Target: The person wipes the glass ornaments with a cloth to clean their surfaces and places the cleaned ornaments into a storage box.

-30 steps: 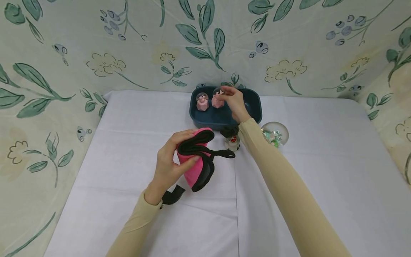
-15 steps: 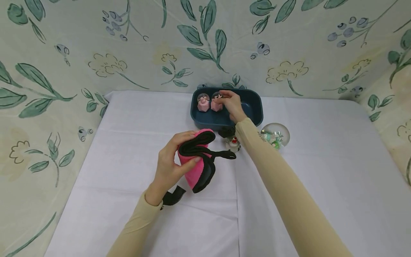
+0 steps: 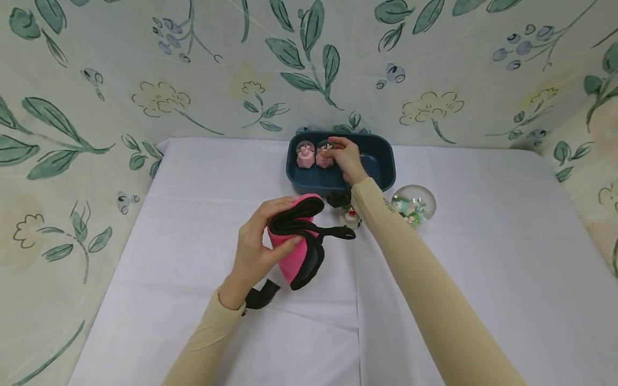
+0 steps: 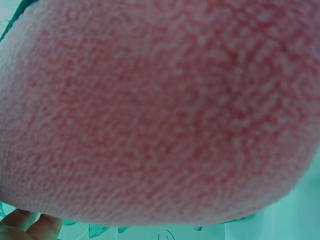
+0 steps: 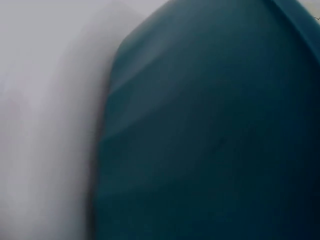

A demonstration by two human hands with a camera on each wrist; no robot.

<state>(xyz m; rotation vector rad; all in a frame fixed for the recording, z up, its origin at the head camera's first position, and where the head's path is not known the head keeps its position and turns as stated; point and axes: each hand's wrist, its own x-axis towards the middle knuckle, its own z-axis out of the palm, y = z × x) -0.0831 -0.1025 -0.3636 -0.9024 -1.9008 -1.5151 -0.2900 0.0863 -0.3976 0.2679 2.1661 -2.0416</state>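
Observation:
My left hand (image 3: 258, 244) grips a folded pink fuzzy cloth item (image 3: 292, 262) with black edging and a black loop, held above the table. Its pink pile fills the left wrist view, with fingertips (image 4: 42, 227) at the lower left. Reaching into the dark blue tray (image 3: 309, 186), my right hand (image 3: 350, 161) pinches a small pink-based snow globe (image 3: 324, 159). A matching snow globe (image 3: 306, 156) stands just left of it in the tray. Only the tray's outer wall (image 5: 200, 125) and blurred white cloth show in the right wrist view.
A snowman figurine (image 3: 348, 217) with a black hat stands before the tray, partly behind the right sleeve. Right of that sleeve lies a larger clear globe (image 3: 416, 202) with green decorations. A black strap (image 3: 263, 294) shows by the left wrist. Floral fabric (image 3: 217, 80) hangs behind the table.
The pinched snow globe has moved left with my right hand, close beside its match, and sits a little lower in the tray. My left hand stays nearly still.

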